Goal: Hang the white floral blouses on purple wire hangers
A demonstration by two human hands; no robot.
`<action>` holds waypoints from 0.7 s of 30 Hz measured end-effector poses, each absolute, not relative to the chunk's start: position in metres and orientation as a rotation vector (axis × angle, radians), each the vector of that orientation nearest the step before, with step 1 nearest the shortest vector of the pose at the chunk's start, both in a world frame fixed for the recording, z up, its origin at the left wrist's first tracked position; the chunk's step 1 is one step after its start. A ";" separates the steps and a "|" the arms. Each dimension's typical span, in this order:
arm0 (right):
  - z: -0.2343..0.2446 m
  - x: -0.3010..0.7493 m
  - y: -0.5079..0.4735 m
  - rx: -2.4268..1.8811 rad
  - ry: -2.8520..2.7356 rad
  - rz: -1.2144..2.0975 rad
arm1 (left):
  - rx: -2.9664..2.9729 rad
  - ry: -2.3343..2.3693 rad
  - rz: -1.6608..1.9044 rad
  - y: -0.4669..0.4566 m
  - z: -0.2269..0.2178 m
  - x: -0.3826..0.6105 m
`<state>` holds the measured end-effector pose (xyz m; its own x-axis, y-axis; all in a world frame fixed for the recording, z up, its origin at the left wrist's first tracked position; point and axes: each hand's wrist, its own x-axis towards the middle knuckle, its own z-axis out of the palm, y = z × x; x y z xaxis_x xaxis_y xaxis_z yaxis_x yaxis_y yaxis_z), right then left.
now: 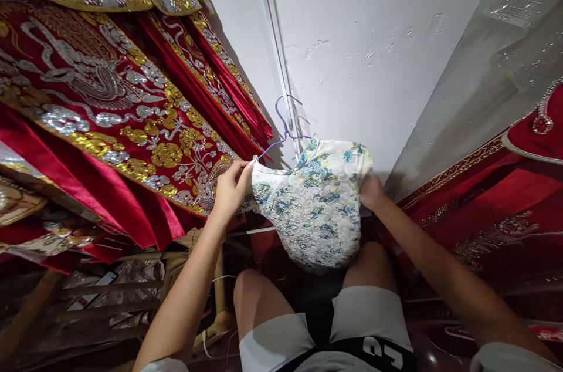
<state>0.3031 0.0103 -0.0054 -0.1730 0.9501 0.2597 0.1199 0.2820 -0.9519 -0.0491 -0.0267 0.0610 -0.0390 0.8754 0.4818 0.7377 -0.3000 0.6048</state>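
Observation:
A white blouse with a blue and green floral print (314, 208) hangs before me on a purple hanger (287, 132), whose hook points up near the wall. My left hand (232, 187) pinches the blouse's left shoulder close to the end of the hanger. On the other side, my right hand (372, 190) is at the sleeve edge; it is blurred and its fingers are partly behind the cloth, so their grip is hidden. The lower part of the blouse hangs gathered above my knees.
Red satin cloth with gold and silver embroidery (132, 96) hangs along the left. Beaded red fabric (492, 208) is on the right. Ahead is a white wall (365, 37) with a vertical strip (275, 31). A bamboo frame (220, 290) stands low at left.

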 end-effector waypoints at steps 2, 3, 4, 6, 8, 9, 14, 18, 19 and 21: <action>-0.003 0.316 0.014 -1.000 -1.457 1.102 | 2.070 1.755 1.293 -0.029 0.062 -0.047; 0.002 0.322 0.016 -0.987 -1.400 1.133 | 2.081 1.758 1.309 -0.029 0.063 -0.043; 0.010 0.327 0.018 -0.978 -1.348 1.151 | 2.093 1.758 1.318 -0.028 0.066 -0.040; 0.030 0.330 0.019 -0.969 -1.297 1.123 | 2.113 1.767 1.320 -0.024 0.072 -0.031; 0.054 0.325 0.015 -0.953 -1.326 1.047 | 2.120 1.814 1.321 -0.017 0.077 -0.026; 0.066 0.319 0.011 -0.942 -1.356 1.003 | 2.112 1.844 1.341 -0.014 0.079 -0.025; 0.101 0.283 -0.024 -0.889 -1.656 0.939 | 1.993 1.866 1.532 0.012 0.078 -0.034; 0.099 0.270 -0.050 -0.485 -2.238 1.297 | 1.692 1.716 1.802 0.020 0.063 -0.035; 0.096 0.268 -0.055 -0.400 -2.340 1.351 | 1.608 1.668 1.864 0.018 0.059 -0.032; 0.085 0.262 -0.060 -0.429 -2.413 1.253 | 1.470 1.525 1.873 0.010 0.054 -0.021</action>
